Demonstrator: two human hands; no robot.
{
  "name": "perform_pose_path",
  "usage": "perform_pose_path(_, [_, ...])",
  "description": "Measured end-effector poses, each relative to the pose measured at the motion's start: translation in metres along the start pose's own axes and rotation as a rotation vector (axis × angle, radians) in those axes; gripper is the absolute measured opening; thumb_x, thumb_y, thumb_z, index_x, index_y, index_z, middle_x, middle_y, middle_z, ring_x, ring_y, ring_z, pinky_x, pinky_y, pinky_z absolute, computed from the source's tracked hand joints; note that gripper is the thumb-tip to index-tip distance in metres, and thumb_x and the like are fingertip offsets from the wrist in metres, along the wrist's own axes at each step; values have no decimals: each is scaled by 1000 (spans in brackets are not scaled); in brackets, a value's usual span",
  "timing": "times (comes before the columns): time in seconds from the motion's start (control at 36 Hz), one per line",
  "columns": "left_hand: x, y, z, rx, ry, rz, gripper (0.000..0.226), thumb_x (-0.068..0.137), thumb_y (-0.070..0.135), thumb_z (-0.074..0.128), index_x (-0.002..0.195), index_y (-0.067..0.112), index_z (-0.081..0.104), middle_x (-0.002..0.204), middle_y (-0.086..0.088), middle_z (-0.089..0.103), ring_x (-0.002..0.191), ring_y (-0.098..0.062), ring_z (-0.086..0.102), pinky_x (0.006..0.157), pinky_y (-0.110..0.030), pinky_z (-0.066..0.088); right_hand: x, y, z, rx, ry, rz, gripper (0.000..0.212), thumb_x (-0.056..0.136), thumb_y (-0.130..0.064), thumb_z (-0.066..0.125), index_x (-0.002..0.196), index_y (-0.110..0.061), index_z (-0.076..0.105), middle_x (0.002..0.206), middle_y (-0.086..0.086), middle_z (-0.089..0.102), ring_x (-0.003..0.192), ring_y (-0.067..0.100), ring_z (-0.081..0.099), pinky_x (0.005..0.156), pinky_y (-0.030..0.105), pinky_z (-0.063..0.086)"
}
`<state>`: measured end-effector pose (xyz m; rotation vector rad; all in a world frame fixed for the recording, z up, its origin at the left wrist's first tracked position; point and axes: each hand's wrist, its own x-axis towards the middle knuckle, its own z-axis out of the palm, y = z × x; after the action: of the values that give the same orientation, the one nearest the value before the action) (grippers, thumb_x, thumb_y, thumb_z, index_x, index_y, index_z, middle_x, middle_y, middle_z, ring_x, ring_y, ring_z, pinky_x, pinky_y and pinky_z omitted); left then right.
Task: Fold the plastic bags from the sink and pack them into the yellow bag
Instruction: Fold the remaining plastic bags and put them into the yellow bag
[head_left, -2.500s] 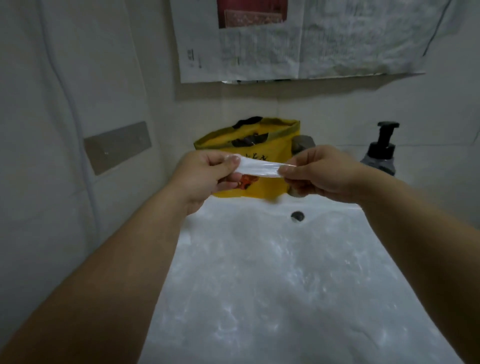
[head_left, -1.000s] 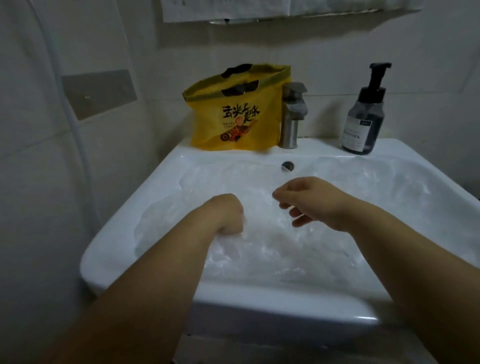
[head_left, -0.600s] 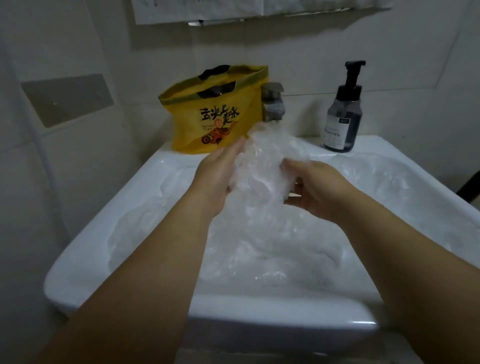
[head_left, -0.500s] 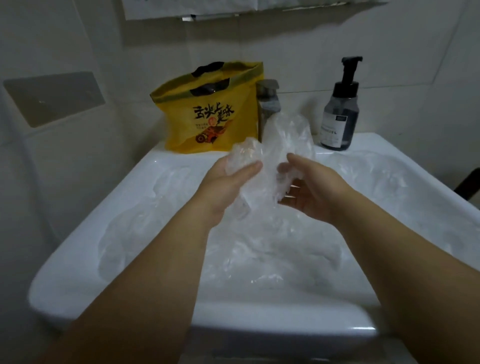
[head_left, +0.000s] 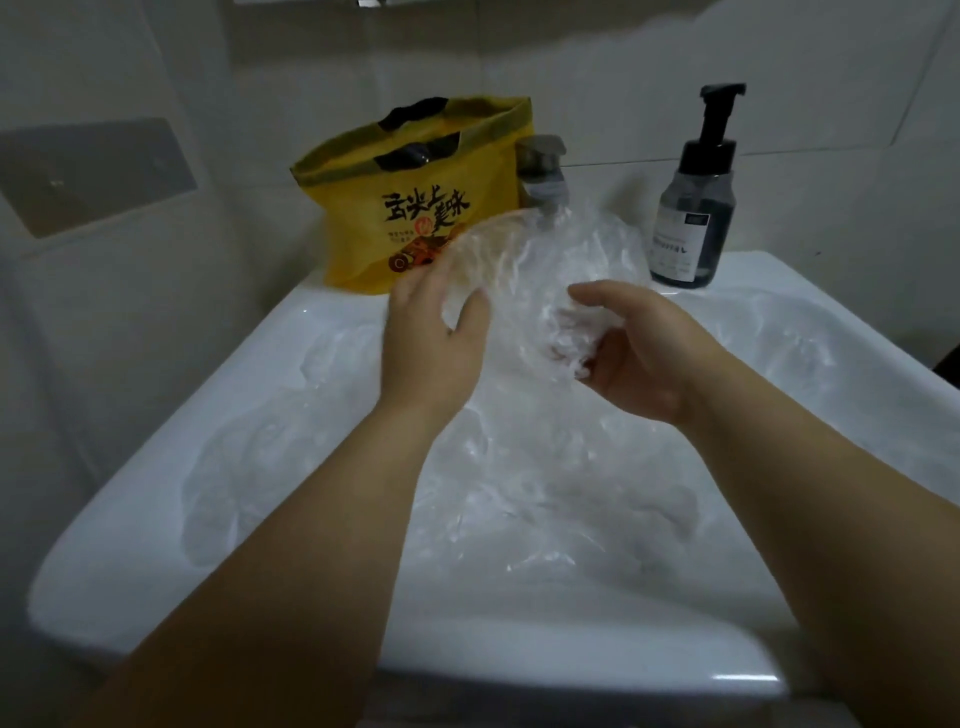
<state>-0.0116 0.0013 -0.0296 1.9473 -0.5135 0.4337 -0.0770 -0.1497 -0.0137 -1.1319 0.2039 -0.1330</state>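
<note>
Above the white sink (head_left: 156, 499) both my hands hold up one clear plastic bag (head_left: 540, 260). My left hand (head_left: 431, 338) grips its left edge with thumb and fingers. On the right side, my right hand (head_left: 634, 343) has its fingers curled round a crumpled bunch of the bag. The bag spreads upward in front of the faucet. Several more clear bags (head_left: 519, 493) lie heaped in the basin below. The yellow bag (head_left: 415, 197) stands open-topped on the sink's back left corner, behind my left hand.
A metal faucet (head_left: 543, 171) stands at the back centre, partly behind the lifted bag. A dark pump bottle (head_left: 693, 208) sits on the back right ledge. Tiled walls close in behind and to the left, with a metal plate (head_left: 93, 171) on the left wall.
Earlier both hands held a folded strip near the yellow bag, then dropped into the sink. They lifted a clear bag out, and it is now spread wider between them.
</note>
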Motion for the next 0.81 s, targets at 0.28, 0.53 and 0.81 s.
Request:
perform_pose_path(0.28, [10,-6,2,-567,-238,-464,26,83,27,74,107,20,69,102,-4,75,97,-27,70,93,-52,53,2,2,1,57,-51,96,49,94,-56,42,105,-12,62,85,9,64,72,22,59,66,30,52])
perform_pose_path(0.53, [12,-2,-4,-718,-186,-475,34,91,33,65,122,19,64,113,-4,71,104,-24,68,96,-50,51,0,-4,3,48,-49,-70,15,92,-8,54,79,-14,53,65,1,52,58,12,53,63,26,53])
perform_pose_path(0.81, [12,2,-8,-737,-158,-532,19,95,32,61,109,21,67,104,-1,74,97,-22,71,87,-39,56,3,-6,2,207,1,-84,12,100,-16,47,92,-9,54,80,7,59,68,18,62,59,28,57])
